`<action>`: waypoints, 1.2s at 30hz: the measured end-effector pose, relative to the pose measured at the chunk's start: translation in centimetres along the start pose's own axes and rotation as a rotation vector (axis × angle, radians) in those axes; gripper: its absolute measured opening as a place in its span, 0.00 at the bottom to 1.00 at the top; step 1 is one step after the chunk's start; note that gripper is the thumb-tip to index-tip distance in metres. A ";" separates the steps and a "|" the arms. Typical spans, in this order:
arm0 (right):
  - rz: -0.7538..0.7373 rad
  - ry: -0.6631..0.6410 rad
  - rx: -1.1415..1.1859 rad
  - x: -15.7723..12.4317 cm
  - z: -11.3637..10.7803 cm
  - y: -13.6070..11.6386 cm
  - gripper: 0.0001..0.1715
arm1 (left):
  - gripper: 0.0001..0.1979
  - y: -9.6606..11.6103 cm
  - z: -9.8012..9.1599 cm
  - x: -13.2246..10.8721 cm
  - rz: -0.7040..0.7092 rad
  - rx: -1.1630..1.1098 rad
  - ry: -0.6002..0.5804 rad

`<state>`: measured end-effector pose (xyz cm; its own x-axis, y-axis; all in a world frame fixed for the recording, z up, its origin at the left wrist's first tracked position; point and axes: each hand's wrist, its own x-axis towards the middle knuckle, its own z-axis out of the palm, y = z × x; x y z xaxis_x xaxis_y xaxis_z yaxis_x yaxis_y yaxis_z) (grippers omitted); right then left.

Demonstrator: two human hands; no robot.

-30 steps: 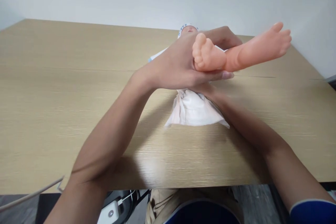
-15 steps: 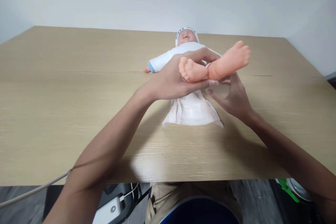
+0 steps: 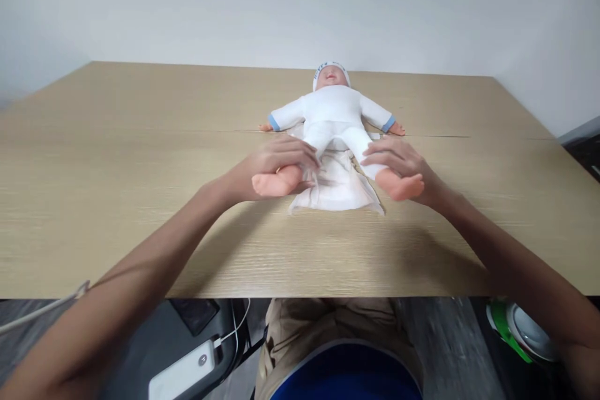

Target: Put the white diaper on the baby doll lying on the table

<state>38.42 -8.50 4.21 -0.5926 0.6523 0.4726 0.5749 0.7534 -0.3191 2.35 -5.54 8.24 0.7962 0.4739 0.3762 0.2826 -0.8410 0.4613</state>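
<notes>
A baby doll (image 3: 334, 104) in a white suit with blue cuffs and a printed cap lies on its back, its feet pointing towards me. Its arms are spread and its legs are apart. Under its bottom and between its legs lies an opened white diaper (image 3: 341, 192). My left hand (image 3: 279, 157) is closed around the doll's lower leg on the left, just behind the bare foot. Around the other lower leg, my right hand (image 3: 404, 161) has its fingers over the top; part of its grip is hidden behind the foot.
The doll rests on a wide wooden table (image 3: 140, 181) that meets a pale wall (image 3: 290, 6) at the back. Below the front edge, a white power bank (image 3: 182, 372) with a cable lies on a dark seat. A green-and-white round object (image 3: 520, 331) is at lower right.
My left hand held both ankles raised together, with the right hand beside them. Now the legs are lowered and parted, one in each hand, and the diaper lies beneath.
</notes>
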 end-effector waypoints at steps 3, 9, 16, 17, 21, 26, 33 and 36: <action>-0.093 -0.051 -0.073 -1.5 0.9 1.3 0.24 | 0.11 -1.7 0.6 -2.7 0.013 0.005 -0.063; -0.122 -0.108 -0.136 -2.7 2.8 2.8 0.25 | 0.17 -3.3 2.5 -4.5 0.012 0.026 -0.082; -0.035 -0.183 0.034 -2.7 1.2 2.9 0.24 | 0.20 -3.1 2.4 -4.2 0.006 -0.024 -0.149; -0.015 -0.199 0.069 -2.7 0.8 2.7 0.24 | 0.20 -2.9 2.3 -4.2 0.003 -0.029 -0.162; 0.091 -0.277 0.126 -2.7 -0.2 0.5 0.25 | 0.23 -1.8 1.8 -4.2 -0.059 -0.060 -0.198; 0.122 -0.185 -0.155 -3.0 2.2 -4.0 0.39 | 0.20 0.1 3.6 -4.2 -0.156 0.025 -0.123; 0.163 -0.061 -0.335 -1.4 4.1 -4.6 0.16 | 0.08 0.7 5.9 -2.7 -0.303 0.183 0.062; 0.202 0.001 -0.253 0.6 3.2 -2.9 0.17 | 0.12 0.1 4.6 -0.7 -0.373 0.092 0.185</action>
<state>34.57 -10.07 2.79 -0.4513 0.7866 0.4214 0.8032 0.5638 -0.1923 4.23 -7.17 4.34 0.5233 0.7817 0.3393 0.5861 -0.6192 0.5225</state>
